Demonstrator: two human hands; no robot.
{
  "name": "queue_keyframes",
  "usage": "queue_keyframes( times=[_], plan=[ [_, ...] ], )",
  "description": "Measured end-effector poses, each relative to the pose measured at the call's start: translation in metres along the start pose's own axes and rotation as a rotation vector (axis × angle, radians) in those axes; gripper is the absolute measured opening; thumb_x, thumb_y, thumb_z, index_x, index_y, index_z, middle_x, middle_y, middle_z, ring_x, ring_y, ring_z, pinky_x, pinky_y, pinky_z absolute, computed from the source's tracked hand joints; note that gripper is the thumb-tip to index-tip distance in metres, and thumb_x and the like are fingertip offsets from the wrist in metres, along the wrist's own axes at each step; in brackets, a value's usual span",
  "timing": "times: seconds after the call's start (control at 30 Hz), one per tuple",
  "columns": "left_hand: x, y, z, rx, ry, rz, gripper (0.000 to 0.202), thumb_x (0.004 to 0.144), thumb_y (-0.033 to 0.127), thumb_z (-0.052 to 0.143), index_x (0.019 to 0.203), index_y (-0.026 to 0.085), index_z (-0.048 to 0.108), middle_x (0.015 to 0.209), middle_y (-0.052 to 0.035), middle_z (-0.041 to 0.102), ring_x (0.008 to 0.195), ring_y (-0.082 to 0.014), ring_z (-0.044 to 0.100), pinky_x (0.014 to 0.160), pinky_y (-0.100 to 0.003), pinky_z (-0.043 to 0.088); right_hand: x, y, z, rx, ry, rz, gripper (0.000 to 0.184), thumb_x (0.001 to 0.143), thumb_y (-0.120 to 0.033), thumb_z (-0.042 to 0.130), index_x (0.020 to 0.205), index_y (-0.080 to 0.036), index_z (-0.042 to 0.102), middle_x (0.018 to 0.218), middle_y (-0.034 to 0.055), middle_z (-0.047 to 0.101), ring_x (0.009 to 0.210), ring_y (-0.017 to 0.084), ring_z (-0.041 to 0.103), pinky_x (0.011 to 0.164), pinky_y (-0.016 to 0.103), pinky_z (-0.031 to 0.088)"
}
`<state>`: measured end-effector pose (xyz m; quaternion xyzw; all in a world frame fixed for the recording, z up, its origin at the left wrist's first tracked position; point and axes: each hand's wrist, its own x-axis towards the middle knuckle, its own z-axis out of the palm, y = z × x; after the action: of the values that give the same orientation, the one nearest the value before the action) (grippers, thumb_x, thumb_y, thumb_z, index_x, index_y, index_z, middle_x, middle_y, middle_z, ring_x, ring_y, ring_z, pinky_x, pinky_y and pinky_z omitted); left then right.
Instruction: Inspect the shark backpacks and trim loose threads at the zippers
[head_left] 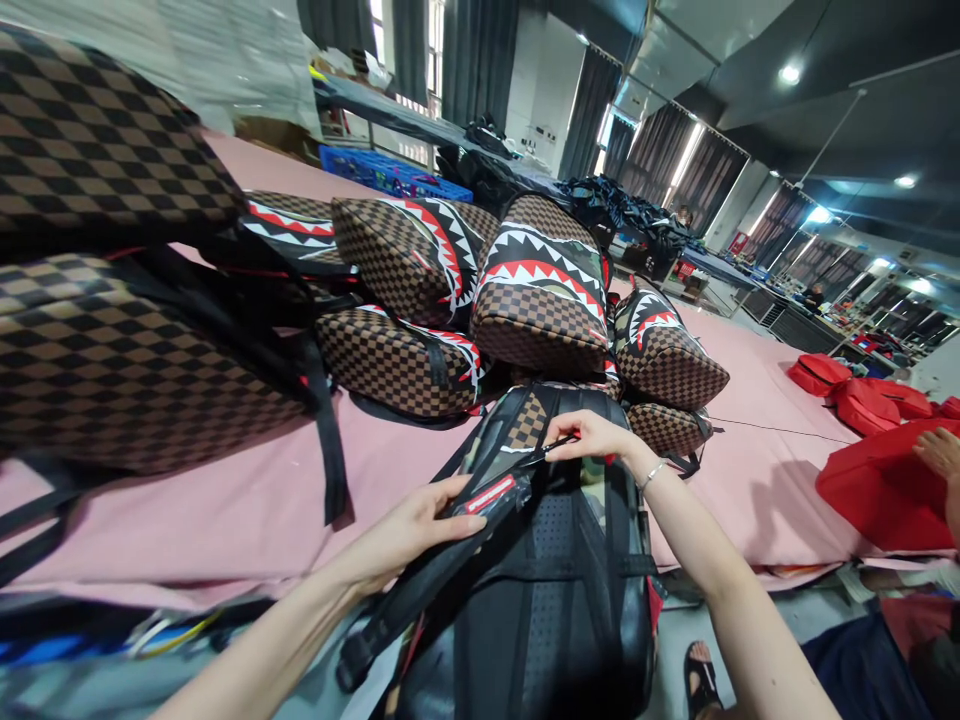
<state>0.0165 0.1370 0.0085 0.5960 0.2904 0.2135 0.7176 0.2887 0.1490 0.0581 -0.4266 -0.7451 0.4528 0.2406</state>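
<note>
Both hands on a black mesh-backed backpack (555,580) at the near edge of the pink-covered table (225,510).

Left hand (409,530): fingers closed around the black shoulder strap with red label (491,495). Right hand (592,437): thumb and fingertips pinched on a thin black strap end near the bag's top. Pile of brown checkered shark-mouth backpacks (540,290) just behind; red bags (885,480) to the right under another person's hand (941,450).

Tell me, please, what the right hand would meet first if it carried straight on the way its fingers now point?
The right hand points left across the backpack's top. It would probably first meet the thin black strap it pinches, then the left hand at the red label; depth is unclear.
</note>
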Motion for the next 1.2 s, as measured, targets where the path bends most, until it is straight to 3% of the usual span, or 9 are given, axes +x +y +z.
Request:
queue_keyframes(
  times=[0.27, 0.63, 1.2],
  plan=[
    [-0.001, 0.006, 0.003, -0.036, -0.026, 0.018, 0.036, 0.066, 0.035, 0.072, 0.096, 0.018, 0.063, 0.084, -0.0003, 0.065, 0.075, -0.0151, 0.056, 0.068, -0.023, 0.045, 0.004, -0.003, 0.009, -0.025, -0.044, -0.061, 0.032, 0.068, -0.041, 0.072, 0.077, -0.012, 0.061, 0.077, 0.0006, 0.059, 0.07, 0.01, 0.051, 0.068, 0.022, 0.04],
    [0.001, 0.004, 0.003, -0.028, -0.037, 0.021, 0.036, 0.066, 0.034, 0.072, 0.098, 0.019, 0.066, 0.093, -0.0025, 0.067, 0.082, -0.0178, 0.058, 0.071, -0.025, 0.046, 0.009, -0.023, 0.018, -0.152, -0.083, -0.157, 0.021, 0.073, -0.031, 0.069, 0.075, -0.012, 0.061, 0.074, -0.0009, 0.058, 0.069, 0.009, 0.049, 0.066, 0.02, 0.038],
    [0.001, 0.007, 0.005, 0.002, 0.005, 0.012, 0.042, 0.062, 0.039, 0.072, 0.098, 0.018, 0.064, 0.094, -0.0036, 0.067, 0.083, -0.0211, 0.06, 0.074, -0.03, 0.048, 0.003, -0.016, 0.012, -0.133, -0.049, -0.11, 0.026, 0.074, -0.036, 0.069, 0.076, -0.012, 0.06, 0.075, -0.0004, 0.058, 0.07, 0.01, 0.05, 0.066, 0.02, 0.038]
  ],
)
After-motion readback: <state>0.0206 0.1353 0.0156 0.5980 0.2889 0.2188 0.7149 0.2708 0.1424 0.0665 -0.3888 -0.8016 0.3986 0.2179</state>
